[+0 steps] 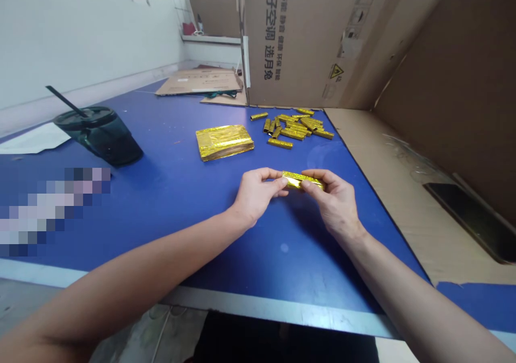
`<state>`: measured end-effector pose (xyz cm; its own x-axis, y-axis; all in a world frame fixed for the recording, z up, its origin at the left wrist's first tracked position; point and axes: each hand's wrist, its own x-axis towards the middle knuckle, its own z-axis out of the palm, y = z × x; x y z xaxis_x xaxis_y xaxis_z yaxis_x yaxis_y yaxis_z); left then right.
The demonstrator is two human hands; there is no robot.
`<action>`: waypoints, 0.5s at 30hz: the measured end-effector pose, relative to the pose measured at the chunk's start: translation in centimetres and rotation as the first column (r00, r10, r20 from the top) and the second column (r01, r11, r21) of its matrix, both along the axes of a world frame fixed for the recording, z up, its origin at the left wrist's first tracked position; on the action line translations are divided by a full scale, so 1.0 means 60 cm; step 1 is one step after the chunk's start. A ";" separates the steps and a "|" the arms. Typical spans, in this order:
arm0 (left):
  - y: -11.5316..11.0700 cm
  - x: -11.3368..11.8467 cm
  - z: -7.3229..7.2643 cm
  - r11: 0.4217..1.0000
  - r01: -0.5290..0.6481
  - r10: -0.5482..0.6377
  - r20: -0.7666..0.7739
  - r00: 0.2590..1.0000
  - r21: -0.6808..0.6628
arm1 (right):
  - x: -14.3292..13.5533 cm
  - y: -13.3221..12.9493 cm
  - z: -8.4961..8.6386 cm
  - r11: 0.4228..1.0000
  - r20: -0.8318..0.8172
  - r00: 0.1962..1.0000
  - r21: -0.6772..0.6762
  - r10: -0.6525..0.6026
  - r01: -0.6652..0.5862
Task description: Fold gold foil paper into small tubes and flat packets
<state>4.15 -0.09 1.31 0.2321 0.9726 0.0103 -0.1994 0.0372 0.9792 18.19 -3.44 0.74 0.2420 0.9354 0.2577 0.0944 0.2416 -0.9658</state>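
Note:
A narrow strip of folded gold foil paper point(296, 180) is held level above the blue table point(161, 201). My left hand point(260, 191) pinches its left end between thumb and fingers. At the right end, my right hand point(332, 196) grips it the same way, thumb on the near side. Beyond my left hand lies a flat stack of gold foil sheets point(224, 141). Several small folded gold pieces point(294, 129) are heaped loosely behind the held strip, near the cardboard; one piece point(280, 144) lies nearest to my hands.
A dark lidded cup point(108, 137) with a straw stands at the left, beside a white sheet point(36, 139). Large cardboard panels point(306, 40) rise behind and at the right. A dark phone-like slab point(471, 220) rests on cardboard at the right. Flat cardboard point(197, 81) lies at the back.

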 end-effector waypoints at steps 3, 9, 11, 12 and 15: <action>0.000 0.000 0.002 1.000 -0.004 0.004 -0.017 1.000 -0.020 | 0.001 -0.001 -0.001 1.000 0.094 0.996 0.011 -0.001 0.000; 0.002 -0.002 0.002 0.999 -0.032 0.031 -0.057 0.998 -0.024 | 0.000 -0.005 -0.007 0.997 0.205 0.977 0.020 0.065 -0.071; 0.002 -0.002 0.000 0.999 -0.037 0.036 -0.053 0.998 -0.016 | -0.001 -0.006 -0.007 0.996 0.212 0.974 0.010 0.082 -0.086; 0.002 -0.002 0.000 0.999 -0.037 0.037 -0.049 0.998 -0.010 | -0.002 -0.006 -0.006 0.996 0.214 0.973 0.003 0.088 -0.090; 0.001 -0.003 0.001 1.000 -0.017 0.017 -0.038 0.999 -0.003 | -0.003 -0.006 -0.001 0.994 0.184 0.977 -0.030 0.109 -0.105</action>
<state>3.99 -0.03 1.38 0.2157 0.9765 -0.0017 -0.1627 0.0376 0.9860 18.02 -3.78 0.67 0.0898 0.9588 0.2696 0.2467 0.2409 -0.9387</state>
